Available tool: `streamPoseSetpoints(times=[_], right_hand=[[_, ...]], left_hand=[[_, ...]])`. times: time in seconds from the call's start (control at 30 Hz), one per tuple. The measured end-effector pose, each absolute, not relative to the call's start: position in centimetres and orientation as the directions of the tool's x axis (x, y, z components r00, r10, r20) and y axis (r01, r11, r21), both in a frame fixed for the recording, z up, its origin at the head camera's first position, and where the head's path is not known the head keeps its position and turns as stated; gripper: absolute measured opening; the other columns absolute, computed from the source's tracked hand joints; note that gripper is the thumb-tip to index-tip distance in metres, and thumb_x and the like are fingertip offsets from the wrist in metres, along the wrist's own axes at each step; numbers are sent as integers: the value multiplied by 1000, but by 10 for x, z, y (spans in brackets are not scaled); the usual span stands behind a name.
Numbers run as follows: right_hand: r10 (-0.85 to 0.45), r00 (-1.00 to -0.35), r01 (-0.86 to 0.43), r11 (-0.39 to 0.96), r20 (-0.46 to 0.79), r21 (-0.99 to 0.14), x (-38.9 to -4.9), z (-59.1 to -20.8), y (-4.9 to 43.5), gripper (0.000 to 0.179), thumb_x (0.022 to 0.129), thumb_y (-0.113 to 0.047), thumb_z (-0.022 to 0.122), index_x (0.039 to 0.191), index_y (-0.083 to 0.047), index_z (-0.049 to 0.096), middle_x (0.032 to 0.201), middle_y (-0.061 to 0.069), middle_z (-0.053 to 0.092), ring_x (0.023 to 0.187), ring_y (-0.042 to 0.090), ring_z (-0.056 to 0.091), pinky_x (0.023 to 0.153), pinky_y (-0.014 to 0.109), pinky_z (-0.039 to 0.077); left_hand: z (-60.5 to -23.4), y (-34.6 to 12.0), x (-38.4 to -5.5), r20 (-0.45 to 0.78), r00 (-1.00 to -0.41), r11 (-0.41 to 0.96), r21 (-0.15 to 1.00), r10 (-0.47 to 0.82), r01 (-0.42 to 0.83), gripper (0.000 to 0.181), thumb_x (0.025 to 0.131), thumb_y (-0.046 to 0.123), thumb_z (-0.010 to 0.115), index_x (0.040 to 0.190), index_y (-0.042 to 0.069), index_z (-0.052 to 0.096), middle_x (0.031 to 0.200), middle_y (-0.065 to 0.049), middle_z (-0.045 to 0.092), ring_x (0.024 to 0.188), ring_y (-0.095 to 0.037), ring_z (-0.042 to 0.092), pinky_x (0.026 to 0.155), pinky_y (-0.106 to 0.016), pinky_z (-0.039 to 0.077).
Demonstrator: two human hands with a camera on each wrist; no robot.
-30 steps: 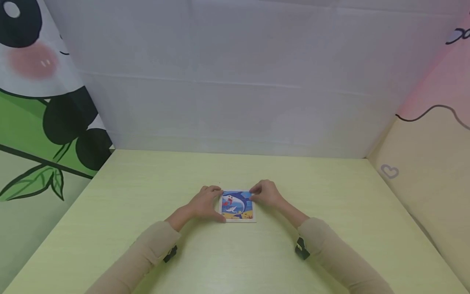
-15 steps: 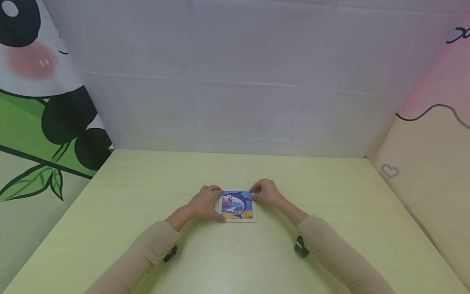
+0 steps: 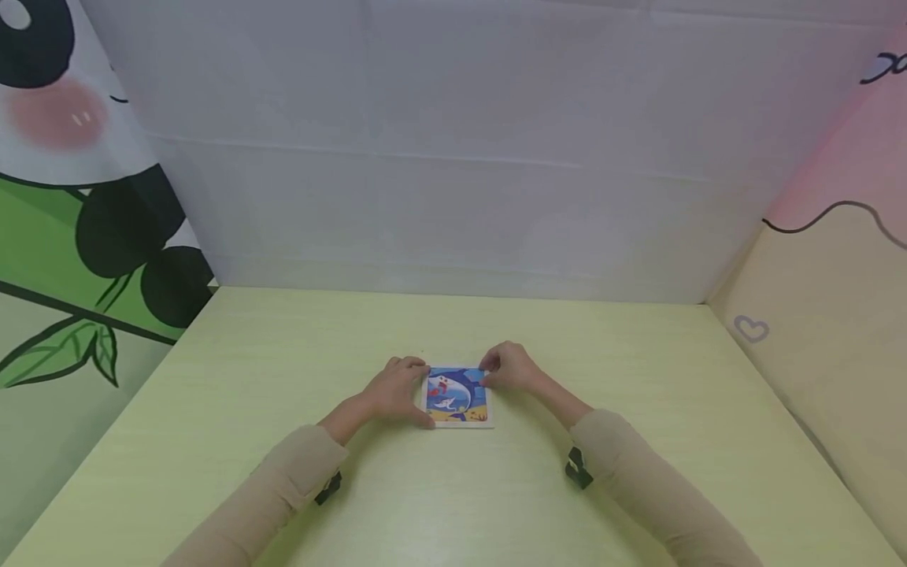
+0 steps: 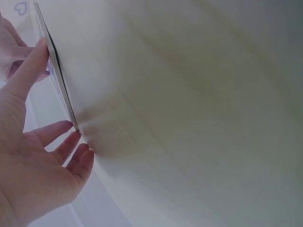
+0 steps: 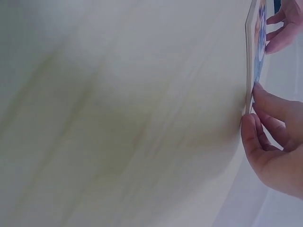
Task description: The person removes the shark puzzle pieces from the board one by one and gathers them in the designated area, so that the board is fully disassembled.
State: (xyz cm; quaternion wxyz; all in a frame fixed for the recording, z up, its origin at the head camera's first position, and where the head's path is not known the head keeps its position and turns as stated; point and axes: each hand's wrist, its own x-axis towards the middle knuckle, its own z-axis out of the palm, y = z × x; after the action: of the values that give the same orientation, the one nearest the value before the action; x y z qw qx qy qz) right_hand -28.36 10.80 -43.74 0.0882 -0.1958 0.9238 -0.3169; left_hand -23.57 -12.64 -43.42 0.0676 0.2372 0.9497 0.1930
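Observation:
A small square picture board (image 3: pixel 457 398) with a white rim lies on the table, showing a blue-and-white whale or shark scene. Whether it is made of separate pieces is too small to tell. My left hand (image 3: pixel 397 392) grips its left side, thumb at the near corner and fingers at the far one. In the left wrist view that hand (image 4: pixel 42 156) spans the thin board edge (image 4: pixel 61 78). At the far right corner, my right hand (image 3: pixel 513 368) pinches the board. The right wrist view shows the thumb (image 5: pixel 272 101) of that hand against the picture face, its other fingers at the edge.
The pale yellow-green table (image 3: pixel 453 504) spreads around the board. A grey-white wall sheet (image 3: pixel 453 157) rises behind it. Cartoon-printed panels stand at the left (image 3: pixel 85 236) and right (image 3: pixel 829 315). Dark wrist straps (image 3: pixel 579 468) show beneath the sleeves.
My right hand and forearm have shifted very slightly forward and left. The left hand keeps its hold, and the board stays practically in place.

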Motion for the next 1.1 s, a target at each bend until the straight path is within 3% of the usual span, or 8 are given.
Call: streamPoseSetpoints(times=[0.33, 1.1], right_hand=[[-420, -901, -259, 718, -106, -646, -285, -437, 108, 14, 71, -6, 75, 82, -3, 67, 72, 2, 59, 68, 13, 52, 60, 21, 45], [-337, -941, -252, 760, -31, -599, -276, -433, 103, 21, 68, -9, 78, 86, -2, 71, 78, 6, 68, 71, 14, 58, 66, 24, 49]], left_hand=[[-436, -127, -237, -35, -875, 809, 401, 482, 429, 93, 57, 45, 81, 128, -4, 46, 130, -16, 44, 116, -34, 38, 96, -46, 37], [-434, -127, -235, -36, -877, 809, 404, 480, 427, 93, 58, 44, 81, 129, -4, 46, 131, -16, 43, 117, -35, 38, 95, -47, 38]])
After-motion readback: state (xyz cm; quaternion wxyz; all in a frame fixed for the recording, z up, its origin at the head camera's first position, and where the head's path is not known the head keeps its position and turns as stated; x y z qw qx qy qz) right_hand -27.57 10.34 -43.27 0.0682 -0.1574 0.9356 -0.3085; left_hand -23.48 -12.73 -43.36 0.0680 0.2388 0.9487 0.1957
